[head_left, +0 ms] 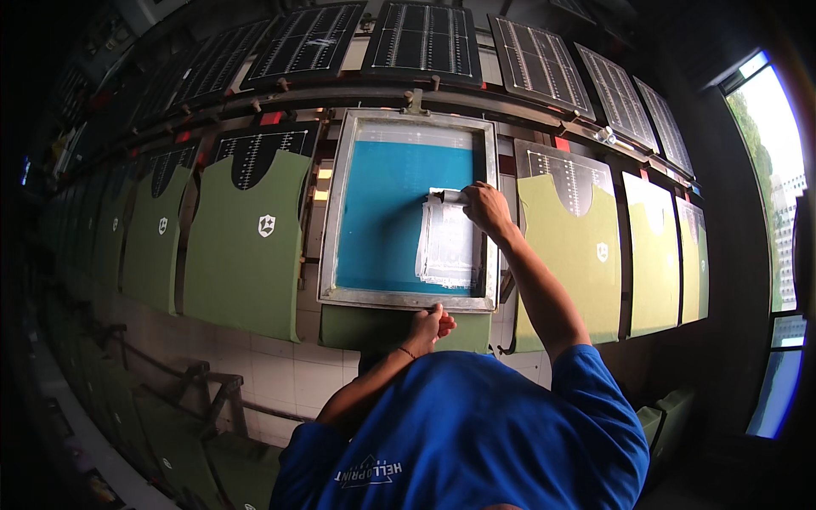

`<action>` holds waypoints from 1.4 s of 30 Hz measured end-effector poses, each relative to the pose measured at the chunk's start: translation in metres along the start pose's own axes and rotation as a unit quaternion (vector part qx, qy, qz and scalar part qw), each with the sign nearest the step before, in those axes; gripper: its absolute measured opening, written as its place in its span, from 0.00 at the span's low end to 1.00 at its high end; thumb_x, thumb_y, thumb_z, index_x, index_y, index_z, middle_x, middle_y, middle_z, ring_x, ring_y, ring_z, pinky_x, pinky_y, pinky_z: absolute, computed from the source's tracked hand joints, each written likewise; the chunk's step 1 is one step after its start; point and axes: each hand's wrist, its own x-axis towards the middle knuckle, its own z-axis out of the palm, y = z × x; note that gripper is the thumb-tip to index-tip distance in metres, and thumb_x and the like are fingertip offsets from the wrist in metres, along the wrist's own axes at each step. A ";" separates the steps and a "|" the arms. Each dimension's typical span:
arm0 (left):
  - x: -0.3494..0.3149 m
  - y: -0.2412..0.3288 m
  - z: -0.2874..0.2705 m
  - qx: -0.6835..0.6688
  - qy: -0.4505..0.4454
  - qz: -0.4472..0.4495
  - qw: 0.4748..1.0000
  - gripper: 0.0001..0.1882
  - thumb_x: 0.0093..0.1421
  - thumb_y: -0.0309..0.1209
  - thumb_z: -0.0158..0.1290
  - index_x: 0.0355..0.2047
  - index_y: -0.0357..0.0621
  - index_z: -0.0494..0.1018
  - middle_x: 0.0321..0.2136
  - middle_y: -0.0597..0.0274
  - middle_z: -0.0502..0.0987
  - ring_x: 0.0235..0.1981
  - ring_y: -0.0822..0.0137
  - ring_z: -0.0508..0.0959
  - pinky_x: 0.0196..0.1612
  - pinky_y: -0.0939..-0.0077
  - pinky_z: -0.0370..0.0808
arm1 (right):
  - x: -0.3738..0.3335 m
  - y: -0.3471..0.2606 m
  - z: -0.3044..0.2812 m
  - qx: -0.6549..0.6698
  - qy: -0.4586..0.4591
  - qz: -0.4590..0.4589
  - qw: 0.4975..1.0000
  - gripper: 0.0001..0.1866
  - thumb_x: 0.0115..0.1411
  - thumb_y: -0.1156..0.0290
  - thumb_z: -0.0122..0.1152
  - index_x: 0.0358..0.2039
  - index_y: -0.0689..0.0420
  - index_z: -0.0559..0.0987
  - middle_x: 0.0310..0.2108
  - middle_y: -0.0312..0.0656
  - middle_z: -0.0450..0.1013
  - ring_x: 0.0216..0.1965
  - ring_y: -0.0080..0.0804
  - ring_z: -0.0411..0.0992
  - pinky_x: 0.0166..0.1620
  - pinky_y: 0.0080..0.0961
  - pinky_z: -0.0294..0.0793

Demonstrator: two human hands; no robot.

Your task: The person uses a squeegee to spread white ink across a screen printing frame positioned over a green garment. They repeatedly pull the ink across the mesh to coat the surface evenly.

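Observation:
A screen printing frame (336, 212) with a metal rim and a blue mesh (378, 212) lies over a green shirt (340, 329), whose lower part shows below the near rim. My right hand (487, 209) is closed on the handle of a squeegee (448, 196), held at the far end of a patch of white ink (450, 242) on the right part of the mesh. My left hand (432, 326) is at the near rim, its thumb at the metal edge and its fingers curled. What those fingers grip is hidden.
Green shirts with white emblems lie on boards to the left (246, 229) and right (574, 255). Black boards with ruled marks (422, 47) stand in a row beyond a metal rail (297, 100). A clamp (415, 104) sits at the frame's far edge. A window (778, 170) is at right.

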 end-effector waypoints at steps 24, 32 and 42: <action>0.002 0.116 0.028 0.601 0.034 0.633 0.487 0.08 0.55 0.19 0.47 0.36 0.37 0.69 0.39 0.53 0.71 0.44 0.52 0.71 0.48 0.61 0.70 | -0.126 -0.073 0.033 0.028 0.069 0.064 0.995 0.13 0.50 0.78 0.56 0.38 0.60 0.80 0.39 0.45 0.77 0.45 0.42 0.73 0.48 0.34 0.75; 0.039 0.193 0.063 0.578 0.016 0.637 0.510 0.14 0.52 0.14 0.52 0.40 0.36 0.72 0.40 0.51 0.74 0.43 0.46 0.71 0.48 0.58 0.69 | -0.041 -0.022 0.006 -0.029 0.020 0.012 0.999 0.14 0.46 0.76 0.65 0.37 0.56 0.81 0.39 0.43 0.77 0.44 0.43 0.74 0.46 0.35 0.76; -0.054 0.067 0.013 0.615 0.007 0.580 0.535 0.17 0.55 0.19 0.49 0.46 0.34 0.70 0.43 0.52 0.72 0.47 0.51 0.72 0.52 0.60 0.70 | -0.189 -0.109 0.018 0.061 0.007 0.092 0.994 0.20 0.47 0.80 0.57 0.43 0.58 0.80 0.42 0.42 0.77 0.46 0.42 0.73 0.48 0.33 0.76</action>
